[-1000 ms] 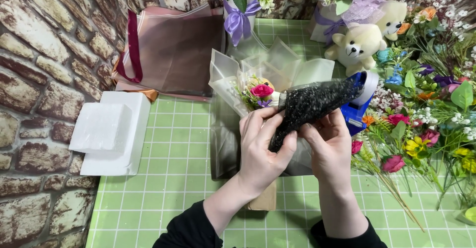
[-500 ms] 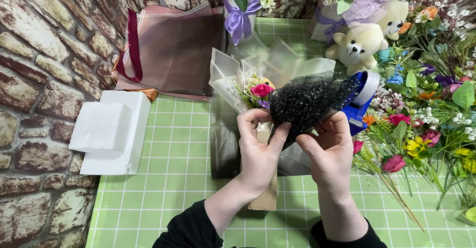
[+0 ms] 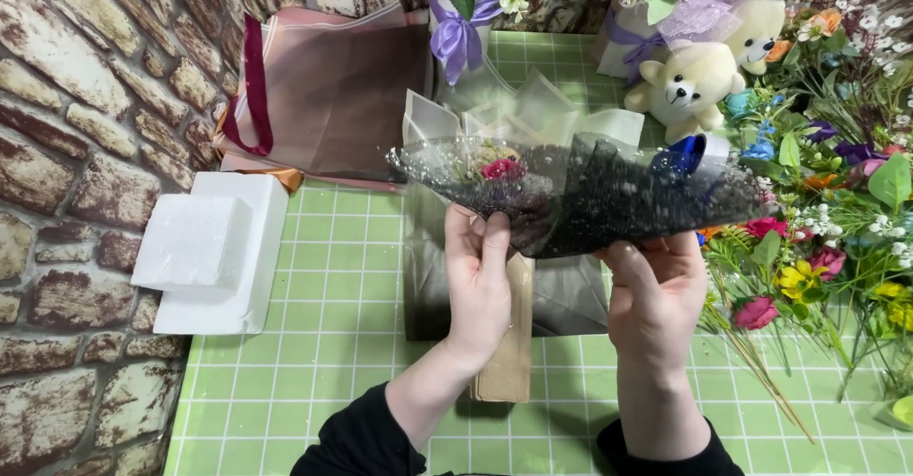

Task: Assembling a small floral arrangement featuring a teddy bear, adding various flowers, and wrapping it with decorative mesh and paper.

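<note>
Step in hand looked like spreading the wrap: both hands held a sheet of black glitter mesh (image 3: 609, 195) stretched flat above the small bouquet (image 3: 495, 165) and its clear and white wrapping (image 3: 533, 105). Left hand (image 3: 478, 276) was closed on the near edge left of centre, thumb and fingers pinching it. Right hand (image 3: 656, 291) gripped the near edge further right, fingers curled under the mesh. Sheet sat up in the air, over the green grid mat (image 3: 314, 343), tilted slightly down to the right. A tan paper-wrapped stem bundle (image 3: 509, 362) lay under the left hand. Loose artificial flowers (image 3: 818, 267) lay just right of the right hand. Next move probably calls for lowering the mesh around the bouquet evenly, both edges kept taut so it doesn't bunch
</note>
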